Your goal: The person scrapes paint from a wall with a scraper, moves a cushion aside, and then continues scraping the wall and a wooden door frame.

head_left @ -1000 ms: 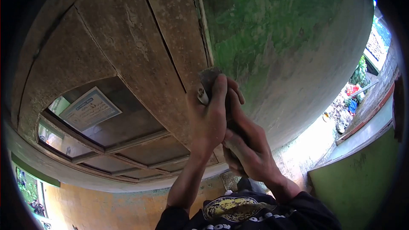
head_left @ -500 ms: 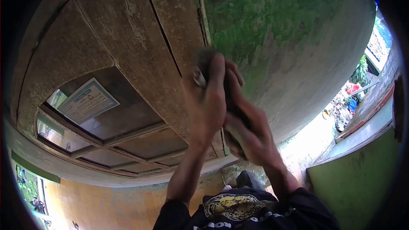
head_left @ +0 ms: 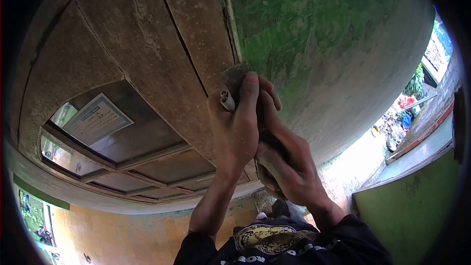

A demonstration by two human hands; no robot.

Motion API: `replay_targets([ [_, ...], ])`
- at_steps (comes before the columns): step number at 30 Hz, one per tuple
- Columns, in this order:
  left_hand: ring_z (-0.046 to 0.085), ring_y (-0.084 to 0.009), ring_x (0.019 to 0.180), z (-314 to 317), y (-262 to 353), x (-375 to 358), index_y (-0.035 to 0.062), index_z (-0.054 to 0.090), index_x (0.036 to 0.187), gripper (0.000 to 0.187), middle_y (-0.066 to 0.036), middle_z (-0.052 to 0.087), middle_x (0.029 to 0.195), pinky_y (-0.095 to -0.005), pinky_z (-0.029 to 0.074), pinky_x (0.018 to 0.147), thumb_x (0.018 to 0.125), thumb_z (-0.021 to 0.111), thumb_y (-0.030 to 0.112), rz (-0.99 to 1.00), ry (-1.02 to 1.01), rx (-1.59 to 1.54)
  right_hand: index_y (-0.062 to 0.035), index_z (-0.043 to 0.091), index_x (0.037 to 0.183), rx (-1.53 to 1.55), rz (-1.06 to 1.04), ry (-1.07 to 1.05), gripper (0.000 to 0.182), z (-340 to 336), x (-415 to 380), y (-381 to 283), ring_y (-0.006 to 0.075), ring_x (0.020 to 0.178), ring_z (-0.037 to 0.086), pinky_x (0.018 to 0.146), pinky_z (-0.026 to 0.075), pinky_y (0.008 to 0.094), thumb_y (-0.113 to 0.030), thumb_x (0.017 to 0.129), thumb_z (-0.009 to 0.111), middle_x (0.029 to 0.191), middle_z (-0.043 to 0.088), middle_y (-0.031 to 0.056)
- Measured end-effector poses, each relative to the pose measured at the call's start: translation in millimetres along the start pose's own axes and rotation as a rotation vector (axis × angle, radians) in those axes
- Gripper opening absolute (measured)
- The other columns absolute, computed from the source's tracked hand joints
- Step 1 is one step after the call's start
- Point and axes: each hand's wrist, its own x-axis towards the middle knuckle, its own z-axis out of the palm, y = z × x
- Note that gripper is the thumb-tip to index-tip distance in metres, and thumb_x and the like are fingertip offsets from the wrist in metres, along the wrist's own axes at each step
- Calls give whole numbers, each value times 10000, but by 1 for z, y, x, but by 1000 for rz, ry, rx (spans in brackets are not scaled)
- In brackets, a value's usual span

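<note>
My left hand (head_left: 235, 127) is closed around a grey flat piece with a pale rolled end (head_left: 235, 74). Its thumb points up along the piece, and the roll's open end shows beside the palm. The piece's top edge lies over the seam between the brown wooden panel (head_left: 189, 44) and the green wall (head_left: 304, 24); whether it touches cannot be made out. Right below, my right hand (head_left: 292, 169) is closed, its long fingers reaching up against the left hand. A dark gap lies between thumb and fingers, and what they grip there is hidden.
On the left, a window (head_left: 117, 167) with crossed wooden bars is set in the panel, a printed certificate (head_left: 100, 118) behind its glass. A tiled floor (head_left: 108, 235) lies below. At the right are a green ledge (head_left: 412, 211) and a bright opening with plants (head_left: 414, 86).
Both hands were blurred by motion and now appear sharp. My left hand and the grey piece sit slightly lower in view. The panel and window have shifted a little left as the view turned.
</note>
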Motion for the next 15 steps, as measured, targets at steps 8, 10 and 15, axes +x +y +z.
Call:
replay_targets([
  [8,514,-89,599,1,-2,2,30,580,737,311,-35,574,657,-236,399,560,982,469,184,97,-6,23,-9,247,1460,-11,-92,23,586,0,8,-3,127,927,501,825,412,259,-31,906,436,1076,560,133],
  [10,514,-89,597,-2,-6,3,28,579,736,307,-34,574,654,-237,400,558,981,471,180,115,-3,44,-10,247,1460,23,-13,4,585,-1,-1,3,133,954,499,844,406,262,-31,907,435,1085,558,136],
  [15,518,-88,594,1,-7,-4,27,581,722,318,-34,573,635,-239,400,551,981,469,175,-3,36,-13,-25,214,1474,-59,-16,14,608,0,-4,11,119,904,504,792,413,240,-22,907,434,1064,560,127],
])
